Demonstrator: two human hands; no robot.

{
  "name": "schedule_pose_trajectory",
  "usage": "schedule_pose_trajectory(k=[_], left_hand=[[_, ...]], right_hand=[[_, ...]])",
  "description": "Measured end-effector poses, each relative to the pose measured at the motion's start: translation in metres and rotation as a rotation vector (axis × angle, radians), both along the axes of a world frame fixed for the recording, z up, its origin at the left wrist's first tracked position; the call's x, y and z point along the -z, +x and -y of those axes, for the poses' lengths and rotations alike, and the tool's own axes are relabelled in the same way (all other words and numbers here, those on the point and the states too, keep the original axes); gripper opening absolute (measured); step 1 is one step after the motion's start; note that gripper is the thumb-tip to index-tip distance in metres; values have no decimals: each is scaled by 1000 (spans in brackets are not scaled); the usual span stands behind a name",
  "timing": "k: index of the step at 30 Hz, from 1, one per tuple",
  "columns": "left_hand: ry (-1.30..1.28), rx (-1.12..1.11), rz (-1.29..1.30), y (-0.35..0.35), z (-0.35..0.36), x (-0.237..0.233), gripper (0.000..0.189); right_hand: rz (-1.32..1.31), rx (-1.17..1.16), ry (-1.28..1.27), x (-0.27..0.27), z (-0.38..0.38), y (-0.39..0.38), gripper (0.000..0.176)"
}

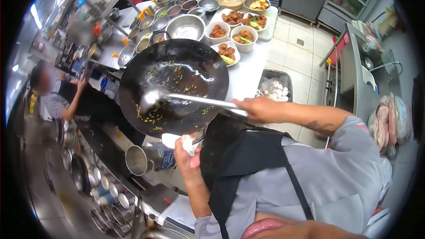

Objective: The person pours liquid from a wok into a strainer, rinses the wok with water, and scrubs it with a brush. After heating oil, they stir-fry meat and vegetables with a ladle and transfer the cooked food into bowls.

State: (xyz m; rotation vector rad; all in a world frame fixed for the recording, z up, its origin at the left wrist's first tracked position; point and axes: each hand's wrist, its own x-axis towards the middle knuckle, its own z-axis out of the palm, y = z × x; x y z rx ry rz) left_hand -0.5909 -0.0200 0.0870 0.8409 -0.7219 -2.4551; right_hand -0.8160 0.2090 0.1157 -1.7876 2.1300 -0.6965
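Observation:
My left hand (189,154) is closed around a folded white cloth (190,145) at the near rim of a large black wok (177,53). The wok is held tilted, its inside facing me, with chopped green, red and yellow bits (155,117) and a brown oily film stuck to it. My right hand (259,109) grips the long metal handle of a ladle (152,99). Its bowl, blurred, lies over the lower left of the wok's inside among the bits. Part of the wok's handle is hidden by the cloth.
Behind the wok, a steel table (250,68) carries several dishes of cooked food (243,36), a steel bowl (186,27) and ingredient pans. A bin with eggshells (275,89) stands beside it. A co-worker (73,93) stands at left. A metal pot (138,160) is below the wok.

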Motion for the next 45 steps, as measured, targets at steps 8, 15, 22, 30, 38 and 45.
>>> schedule_pose_trajectory(k=[8,15,22,30,38,45], left_hand=[[-64,-10,1,-27,10,-6,16],[-55,-21,-41,-81,9,-21,14],[-91,-35,-7,-100,14,-19,13],[-125,-139,-45,-140,23,-30,11],[-155,-190,47,-101,35,-5,12],[15,-251,-82,2,-15,-1,12]], right_hand=[[-426,199,61,-36,-15,-107,56],[-101,95,1,-2,5,-105,52],[-606,280,153,-43,-63,-170,55],[-460,298,60,-3,-94,-167,61],[-742,383,178,-65,-146,-193,63],[-442,200,56,-85,-75,-174,52]])
